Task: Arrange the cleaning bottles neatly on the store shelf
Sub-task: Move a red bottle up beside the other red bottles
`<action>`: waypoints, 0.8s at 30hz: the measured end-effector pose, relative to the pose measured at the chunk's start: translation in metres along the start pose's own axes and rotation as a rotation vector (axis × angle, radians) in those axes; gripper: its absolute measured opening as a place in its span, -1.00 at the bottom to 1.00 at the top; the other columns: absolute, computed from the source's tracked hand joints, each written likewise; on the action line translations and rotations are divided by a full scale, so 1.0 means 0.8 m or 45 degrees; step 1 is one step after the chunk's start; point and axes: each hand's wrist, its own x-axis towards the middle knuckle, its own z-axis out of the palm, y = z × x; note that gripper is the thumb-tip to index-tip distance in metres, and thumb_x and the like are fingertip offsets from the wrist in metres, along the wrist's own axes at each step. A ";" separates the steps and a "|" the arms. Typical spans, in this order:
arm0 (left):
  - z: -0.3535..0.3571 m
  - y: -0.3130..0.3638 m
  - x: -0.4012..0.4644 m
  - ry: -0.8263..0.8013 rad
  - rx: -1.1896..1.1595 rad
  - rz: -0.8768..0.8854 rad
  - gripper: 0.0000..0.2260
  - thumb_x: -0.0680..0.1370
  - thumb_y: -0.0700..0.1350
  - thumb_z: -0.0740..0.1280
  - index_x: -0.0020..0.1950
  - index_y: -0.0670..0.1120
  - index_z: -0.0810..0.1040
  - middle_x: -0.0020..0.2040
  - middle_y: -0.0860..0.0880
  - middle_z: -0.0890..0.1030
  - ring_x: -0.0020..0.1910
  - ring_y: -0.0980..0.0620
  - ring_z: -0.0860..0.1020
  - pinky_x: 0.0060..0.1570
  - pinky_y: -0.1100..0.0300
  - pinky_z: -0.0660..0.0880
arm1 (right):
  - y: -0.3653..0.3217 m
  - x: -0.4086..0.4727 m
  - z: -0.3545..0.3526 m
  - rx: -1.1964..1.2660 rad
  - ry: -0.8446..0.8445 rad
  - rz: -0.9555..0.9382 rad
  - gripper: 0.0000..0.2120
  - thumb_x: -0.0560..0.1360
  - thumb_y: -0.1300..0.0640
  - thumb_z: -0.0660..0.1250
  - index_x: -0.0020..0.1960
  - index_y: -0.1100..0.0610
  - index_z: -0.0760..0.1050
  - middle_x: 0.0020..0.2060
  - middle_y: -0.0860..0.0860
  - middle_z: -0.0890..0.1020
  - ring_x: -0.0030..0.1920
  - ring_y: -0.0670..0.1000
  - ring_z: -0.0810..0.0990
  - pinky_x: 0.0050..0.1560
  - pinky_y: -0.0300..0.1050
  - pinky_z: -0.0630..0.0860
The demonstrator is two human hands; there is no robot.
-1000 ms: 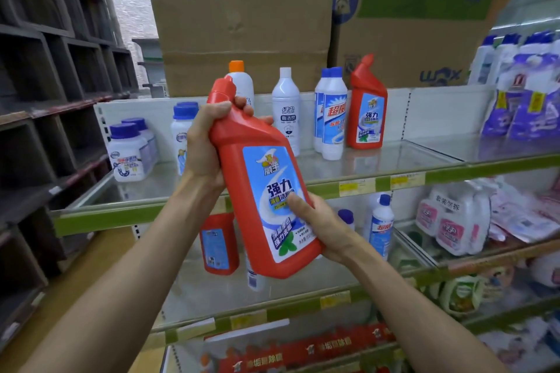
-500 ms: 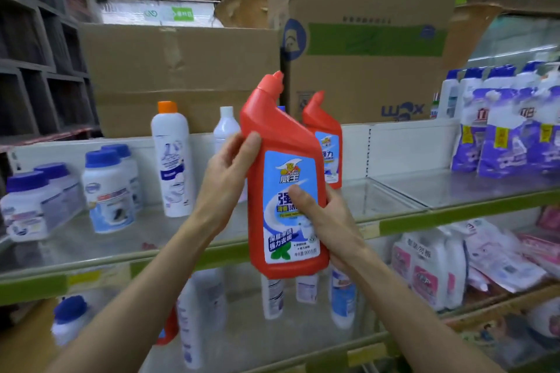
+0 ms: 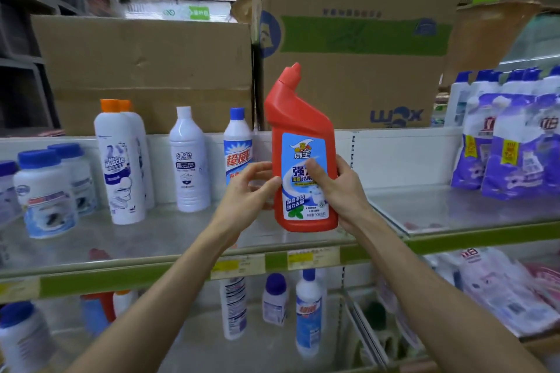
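1. The right hand [image 3: 336, 188] grips the red bottle [image 3: 303, 160] from its right side, thumb curled across the blue label and the other fingers wrapped behind.
2. The left hand [image 3: 247, 191] touches the bottle's left edge with relaxed fingers, the thumb against the red plastic; it does not wrap round it.
3. The red bottle stands upright with its angled neck leaning right, its base at the shelf [image 3: 169, 239]; whether it rests on the surface or is held just above it is hard to tell.
4. Just left of it, partly behind the left hand, stands a white bottle with a blue cap [image 3: 238, 142], then a plain white bottle [image 3: 189, 160] and orange-capped white bottles [image 3: 121, 160].
5. Squat blue-lidded jars [image 3: 45, 191] sit at the shelf's far left.
6. Purple refill pouches [image 3: 512, 145] fill the neighbouring shelf section to the right.
7. Cardboard boxes [image 3: 145, 70] rise behind the shelf's back wall.
8. More bottles stand on the lower shelf [image 3: 309, 312].
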 end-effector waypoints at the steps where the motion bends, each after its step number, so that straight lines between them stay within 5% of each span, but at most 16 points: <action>1: 0.007 -0.004 0.005 0.004 0.018 -0.022 -0.73 0.59 -0.13 0.39 0.28 -0.08 0.53 0.12 -0.03 0.67 -0.01 0.01 0.70 -0.09 0.06 0.68 | 0.005 0.008 -0.005 -0.013 0.003 0.011 -0.34 0.24 -0.18 0.55 0.23 0.11 0.51 0.00 0.08 0.75 -0.06 0.13 0.76 0.01 0.20 0.68; 6: 0.027 -0.026 0.036 0.062 0.167 -0.103 -0.61 0.55 -0.10 0.44 0.35 -0.07 0.48 0.18 -0.02 0.63 0.02 -0.01 0.70 -0.02 -0.06 0.68 | 0.037 0.040 -0.024 -0.072 -0.041 0.068 -0.17 0.09 -0.34 0.62 0.21 0.07 0.53 0.05 0.08 0.74 -0.01 0.15 0.75 0.06 0.26 0.66; 14: 0.032 -0.054 0.062 0.111 0.365 -0.093 -0.61 0.55 -0.22 0.42 0.36 -0.08 0.44 0.22 -0.07 0.60 0.10 -0.06 0.66 0.00 -0.15 0.66 | 0.065 0.081 -0.036 -0.096 -0.136 0.020 -0.50 0.35 -0.10 0.48 0.22 0.06 0.52 0.09 0.06 0.72 -0.02 0.02 0.75 -0.03 0.01 0.70; 20: 0.039 -0.064 0.073 0.111 0.423 -0.099 -0.58 0.58 -0.25 0.37 0.42 -0.07 0.39 0.29 -0.08 0.57 0.19 -0.08 0.61 0.05 -0.18 0.64 | 0.071 0.094 -0.037 -0.156 -0.156 0.026 -0.40 0.37 -0.16 0.44 0.33 0.06 0.48 0.07 -0.05 0.71 0.01 0.01 0.74 0.05 0.04 0.68; 24: 0.040 -0.068 0.074 0.129 0.418 -0.111 -0.58 0.58 -0.24 0.38 0.42 -0.07 0.39 0.28 -0.08 0.58 0.19 -0.08 0.61 0.05 -0.19 0.64 | 0.071 0.097 -0.037 -0.133 -0.163 0.036 -0.64 0.52 0.01 0.43 0.27 0.03 0.47 0.02 -0.09 0.69 -0.02 -0.03 0.73 -0.01 -0.06 0.68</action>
